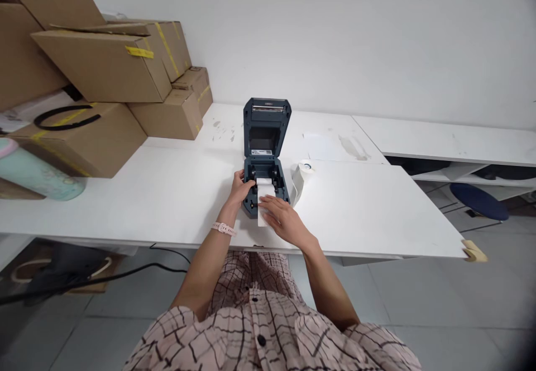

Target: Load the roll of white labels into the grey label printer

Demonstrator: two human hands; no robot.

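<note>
A dark blue-grey label printer [262, 167] stands on the white table with its lid [268, 117] raised. Inside sits a small label roll [263, 181], and its white label strip [262, 217] runs out over the printer's front edge. My left hand [239, 188] grips the printer's left side, the thumb reaching over the rim towards the roll. Across the label strip lie the stretched fingers of my right hand [282, 217], pressing it from above. Just right of the printer, a second white label roll [307, 169] rests on the table with a loose tail hanging towards me.
Cardboard boxes [104, 63] are stacked at the left, with a black headband [67, 126] on one. A mint-green bottle [39, 170] lies at the far left. The table's front edge [377, 255] runs close to my body. A blue stool [479, 200] stands at the right.
</note>
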